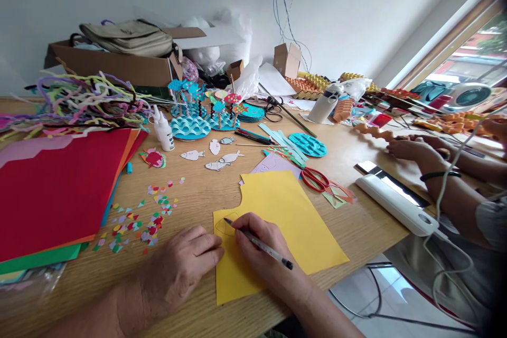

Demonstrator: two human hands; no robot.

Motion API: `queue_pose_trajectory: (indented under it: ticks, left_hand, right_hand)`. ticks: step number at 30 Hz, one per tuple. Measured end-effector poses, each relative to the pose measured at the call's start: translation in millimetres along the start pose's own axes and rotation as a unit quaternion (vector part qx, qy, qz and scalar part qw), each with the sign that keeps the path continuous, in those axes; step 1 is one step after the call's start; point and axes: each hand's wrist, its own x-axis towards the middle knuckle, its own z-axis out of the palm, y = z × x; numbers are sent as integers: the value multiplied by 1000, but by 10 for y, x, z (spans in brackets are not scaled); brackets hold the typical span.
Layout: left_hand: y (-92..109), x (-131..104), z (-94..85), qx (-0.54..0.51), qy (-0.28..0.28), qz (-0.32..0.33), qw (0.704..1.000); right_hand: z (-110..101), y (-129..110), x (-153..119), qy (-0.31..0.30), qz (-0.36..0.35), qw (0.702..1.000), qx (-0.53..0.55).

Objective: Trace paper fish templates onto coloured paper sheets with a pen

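A yellow sheet [293, 222] lies on the wooden table, with a notch cut from its upper left side. My right hand [263, 245] is closed round a black pen [265, 247], whose tip touches the sheet beside a small outline near the left edge. My left hand [184, 261] rests palm down, loosely curled, fingertips at the sheet's left edge, holding nothing. Beyond the sheet lie white paper fish [216, 166], a purple sheet [277, 165] with a drawn outline, and red-handled scissors [317, 180].
Paper bits [152, 227] and stacked coloured sheets [59, 185] are on the left. A glue bottle [163, 129] stands near blue fish decorations [190, 127]. At right are a white device [396, 205] and another person's hands [415, 150], holding an orange wavy strip [372, 132].
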Motion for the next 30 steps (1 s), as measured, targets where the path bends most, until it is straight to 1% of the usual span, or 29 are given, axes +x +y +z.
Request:
queue_pose_trajectory:
  ticks: [8, 13, 17, 21, 30]
  left_hand:
    - [2, 8, -26, 0, -8, 3, 1000]
    - [4, 7, -23, 0, 3, 4, 1000]
    - [-4, 6, -19, -6, -2, 4, 1000]
    - [-6, 7, -25, -5, -13, 3, 1000]
    - [-9, 12, -23, -3, -7, 3, 1000]
  right_hand:
    - [-1, -13, 0, 8, -17, 1000, -23]
    - [-15, -12, -22, 12, -19, 999, -27]
    - [-34, -11, -41, 11, -23, 1000, -19]
    - [-50, -10, -56, -3, -21, 1000, -4]
    - [-30, 30, -85, -6, -25, 999, 19]
